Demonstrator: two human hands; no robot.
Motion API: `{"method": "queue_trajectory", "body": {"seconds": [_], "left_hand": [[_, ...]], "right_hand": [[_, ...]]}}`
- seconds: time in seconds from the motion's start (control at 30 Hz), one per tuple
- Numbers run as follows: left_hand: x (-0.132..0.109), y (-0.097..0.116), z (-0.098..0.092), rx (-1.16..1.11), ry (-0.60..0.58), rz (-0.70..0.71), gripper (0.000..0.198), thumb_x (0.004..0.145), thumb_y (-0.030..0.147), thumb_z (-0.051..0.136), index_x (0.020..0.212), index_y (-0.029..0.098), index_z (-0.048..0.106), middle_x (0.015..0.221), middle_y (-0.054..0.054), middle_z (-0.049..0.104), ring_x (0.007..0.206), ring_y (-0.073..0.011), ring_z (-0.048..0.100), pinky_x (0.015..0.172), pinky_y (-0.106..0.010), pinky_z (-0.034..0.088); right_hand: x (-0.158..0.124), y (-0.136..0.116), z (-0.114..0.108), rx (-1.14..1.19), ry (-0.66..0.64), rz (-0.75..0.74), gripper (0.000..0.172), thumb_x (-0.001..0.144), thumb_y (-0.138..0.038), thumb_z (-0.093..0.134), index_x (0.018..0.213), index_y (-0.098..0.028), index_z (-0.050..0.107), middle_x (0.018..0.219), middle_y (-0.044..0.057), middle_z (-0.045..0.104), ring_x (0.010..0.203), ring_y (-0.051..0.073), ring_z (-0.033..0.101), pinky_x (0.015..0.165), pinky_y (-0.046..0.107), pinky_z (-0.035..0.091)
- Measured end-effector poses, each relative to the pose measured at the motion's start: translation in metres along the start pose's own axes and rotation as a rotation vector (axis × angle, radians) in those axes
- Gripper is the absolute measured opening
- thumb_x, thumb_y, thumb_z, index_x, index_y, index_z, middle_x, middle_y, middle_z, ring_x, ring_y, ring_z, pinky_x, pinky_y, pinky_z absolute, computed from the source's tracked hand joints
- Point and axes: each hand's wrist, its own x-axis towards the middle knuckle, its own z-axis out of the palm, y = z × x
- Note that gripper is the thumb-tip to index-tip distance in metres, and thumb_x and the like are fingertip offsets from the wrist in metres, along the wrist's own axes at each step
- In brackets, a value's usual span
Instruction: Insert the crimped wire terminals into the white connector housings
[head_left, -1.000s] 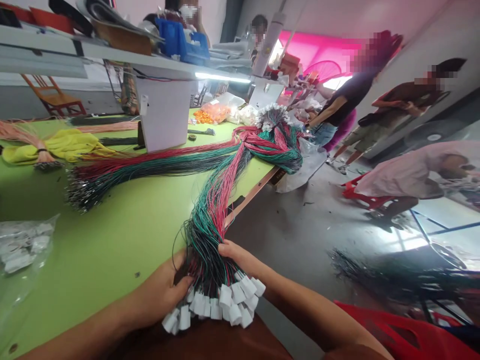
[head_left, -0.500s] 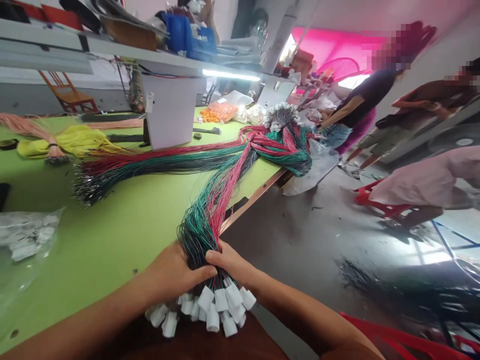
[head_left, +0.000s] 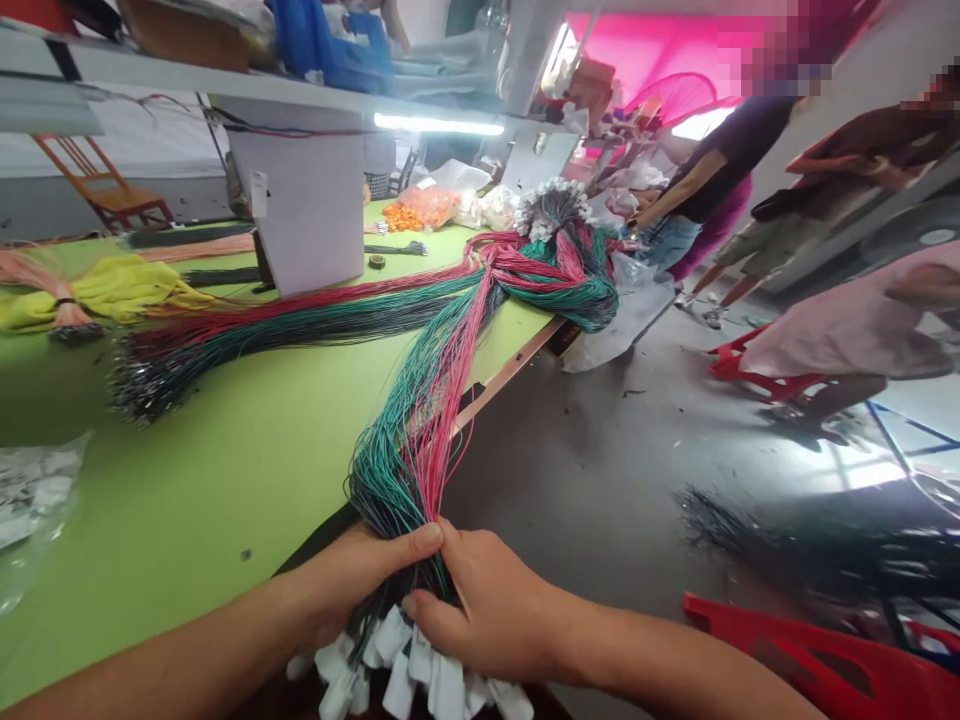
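Note:
A thick bundle of thin red, green and black wires (head_left: 420,410) runs over the table's front edge toward me. My left hand (head_left: 367,570) is closed round it from the left, its thumb across the top. Against it, my right hand (head_left: 495,600) grips the same bundle from the right. Below both hands hang several white plastic connectors (head_left: 401,665) on the wire ends. Farther off, the wires meet a tangled heap on the table, topped by a cluster of white connectors (head_left: 551,205). Another branch stretches left and ends in dark metal tips (head_left: 142,375).
The green table (head_left: 187,500) holds a plastic bag of white parts (head_left: 37,500), yellow cloth (head_left: 135,285) and a white upright panel (head_left: 300,200). A lit tube (head_left: 439,125) hangs under the shelf. People stand at right; a red stool (head_left: 825,650) is near my right arm.
Both hands have moved down, drawing the wire bundle closer to me. My right hand has slid lower on the bundle, toward the connectors. The view has shifted slightly right.

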Motion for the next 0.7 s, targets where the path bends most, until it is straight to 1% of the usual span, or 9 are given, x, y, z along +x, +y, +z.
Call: {"method": "queue_trajectory", "body": {"seconds": [0.1, 0.27, 0.33, 0.4, 0.47, 0.5, 0.53, 0.63, 0.7], "left_hand": [[0.005, 0.005, 0.011, -0.002, 0.096, -0.019, 0.044, 0.070, 0.045, 0.075, 0.100, 0.015, 0.067, 0.088, -0.007, 0.076, 0.088, -0.0238, 0.070, 0.079, -0.033, 0.054], [0.010, 0.011, 0.021, -0.266, 0.163, -0.014, 0.024, 0.076, 0.038, 0.071, 0.072, 0.015, 0.065, 0.059, 0.000, 0.069, 0.055, -0.0161, 0.066, 0.057, -0.025, 0.053], [0.009, 0.018, 0.018, -0.374, 0.185, 0.022, 0.018, 0.081, 0.030, 0.065, 0.072, 0.014, 0.065, 0.059, -0.002, 0.069, 0.053, -0.0165, 0.065, 0.053, -0.025, 0.052], [0.008, 0.028, 0.007, -0.475, 0.192, 0.073, 0.014, 0.084, 0.020, 0.059, 0.074, 0.013, 0.065, 0.061, -0.004, 0.070, 0.053, -0.0168, 0.065, 0.054, -0.027, 0.053], [0.007, 0.038, -0.011, -0.534, 0.149, 0.118, 0.021, 0.085, 0.014, 0.054, 0.067, 0.012, 0.063, 0.060, -0.005, 0.068, 0.053, -0.0160, 0.064, 0.059, -0.028, 0.054], [0.006, 0.042, -0.022, -0.531, 0.099, 0.130, 0.026, 0.085, 0.014, 0.053, 0.060, 0.013, 0.060, 0.057, -0.005, 0.067, 0.053, -0.0156, 0.064, 0.062, -0.029, 0.054], [0.006, 0.046, -0.031, -0.506, 0.024, 0.158, 0.030, 0.085, 0.013, 0.054, 0.055, 0.013, 0.057, 0.052, -0.004, 0.063, 0.052, -0.0144, 0.062, 0.064, -0.027, 0.053], [0.006, 0.053, -0.051, -0.464, -0.237, 0.188, 0.022, 0.078, 0.013, 0.062, 0.057, 0.013, 0.056, 0.043, 0.003, 0.052, 0.043, -0.0092, 0.053, 0.062, -0.024, 0.050], [0.006, 0.051, -0.054, -0.469, -0.356, 0.137, 0.010, 0.075, 0.015, 0.065, 0.067, 0.012, 0.059, 0.043, 0.006, 0.049, 0.042, -0.0074, 0.050, 0.058, -0.022, 0.046]], "right_hand": [[0.002, -0.009, -0.002, -0.106, 0.004, -0.076, 0.027, 0.083, -0.036, 0.053, 0.085, -0.013, 0.066, 0.072, 0.008, 0.067, 0.062, 0.018, 0.060, 0.057, 0.025, 0.042], [0.010, -0.020, -0.009, -0.277, 0.003, -0.102, 0.056, 0.085, -0.060, 0.048, 0.087, -0.007, 0.067, 0.066, 0.012, 0.066, 0.054, 0.020, 0.058, 0.048, 0.027, 0.040], [0.013, -0.020, -0.016, -0.256, 0.129, -0.178, 0.050, 0.088, -0.055, 0.046, 0.088, -0.009, 0.067, 0.074, 0.013, 0.067, 0.063, 0.020, 0.061, 0.056, 0.028, 0.046], [0.018, -0.013, -0.024, -0.132, 0.358, -0.270, 0.039, 0.091, -0.046, 0.046, 0.085, -0.014, 0.066, 0.088, 0.012, 0.067, 0.079, 0.021, 0.063, 0.071, 0.031, 0.049], [0.029, -0.001, -0.028, 0.128, 0.569, -0.278, 0.033, 0.089, -0.046, 0.050, 0.091, -0.016, 0.065, 0.102, 0.012, 0.064, 0.092, 0.021, 0.061, 0.083, 0.034, 0.048], [0.038, 0.006, -0.027, 0.323, 0.582, -0.244, 0.036, 0.087, -0.049, 0.053, 0.098, -0.017, 0.064, 0.106, 0.012, 0.063, 0.094, 0.021, 0.061, 0.085, 0.035, 0.048], [0.049, 0.013, -0.024, 0.549, 0.533, -0.189, 0.045, 0.082, -0.056, 0.056, 0.105, -0.017, 0.061, 0.107, 0.013, 0.063, 0.094, 0.021, 0.061, 0.085, 0.037, 0.048], [0.089, 0.025, -0.001, 1.250, -0.074, -0.020, 0.075, 0.069, -0.079, 0.052, 0.109, -0.016, 0.056, 0.106, 0.013, 0.065, 0.091, 0.023, 0.065, 0.080, 0.038, 0.051], [0.114, 0.022, 0.017, 1.482, -0.302, 0.026, 0.087, 0.063, -0.089, 0.042, 0.107, -0.014, 0.058, 0.106, 0.015, 0.066, 0.089, 0.023, 0.066, 0.075, 0.035, 0.051]]}}
